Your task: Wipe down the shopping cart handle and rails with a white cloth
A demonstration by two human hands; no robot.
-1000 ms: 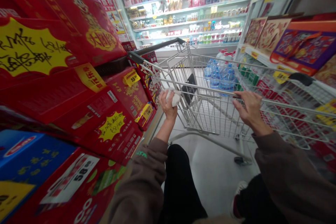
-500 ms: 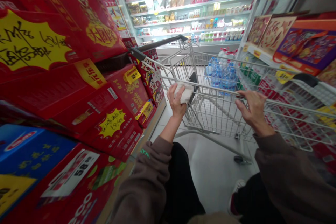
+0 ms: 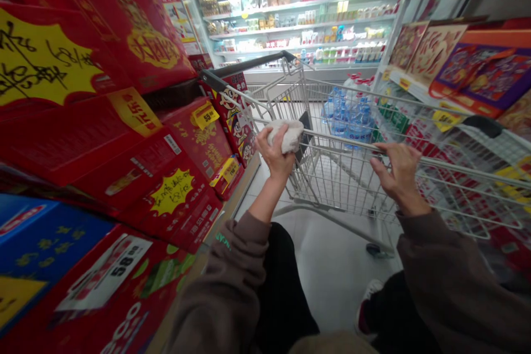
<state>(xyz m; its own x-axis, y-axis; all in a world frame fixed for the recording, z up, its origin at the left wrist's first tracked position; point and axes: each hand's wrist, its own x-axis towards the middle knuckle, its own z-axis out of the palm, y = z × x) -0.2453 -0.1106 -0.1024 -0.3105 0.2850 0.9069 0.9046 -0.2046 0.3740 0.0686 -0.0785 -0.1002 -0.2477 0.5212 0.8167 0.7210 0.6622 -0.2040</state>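
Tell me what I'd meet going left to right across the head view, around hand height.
stacked red boxes → left hand closed on a white cloth → water bottles → right hand holding the cart rail → purple gift box

"58" on price tag (yellow tag: "55")

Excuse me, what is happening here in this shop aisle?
A person is in a supermarket aisle behind a metal shopping cart. Their left hand presses a white cloth onto the cart's top rail, while the right hand grips the same rail further along. Stacked red boxes stand close on the left; water bottles show beyond the cart.
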